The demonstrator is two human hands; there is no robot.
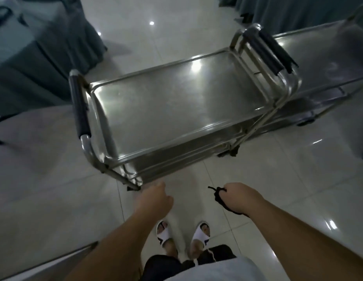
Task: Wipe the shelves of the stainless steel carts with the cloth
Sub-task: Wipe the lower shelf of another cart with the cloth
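The near cart (176, 102) stood on the pale tiled floor (44, 179) just ahead of the person, its top shelf (172, 98) bare and shiny, with a lower shelf (176, 157) showing under its front edge. A black-padded handle (80, 106) ran along the cart's left end and another (261, 55) along its right end. A second cart (326, 63) was pushed up against that right end, its own padded handle (278, 49) just beside the first cart's.

Short of the near cart's front edge, the right hand (235, 196) was curled into a fist around a dark cloth (219, 196). The cloth was bunched inside the fingers, with a crumpled end sticking out on the thumb side and a strip trailing out beneath the wrist; it touched neither cart. The left hand (155, 199) hung near the cart's front left leg (123, 179), seen from the back. Its fingers curled loosely under and held nothing; whether they touched the leg could not be told.

Below the hands, two feet in white sandals (164, 233) stood on the tiles. Dark draped fabric (34, 57) hung off to the cart's far left.
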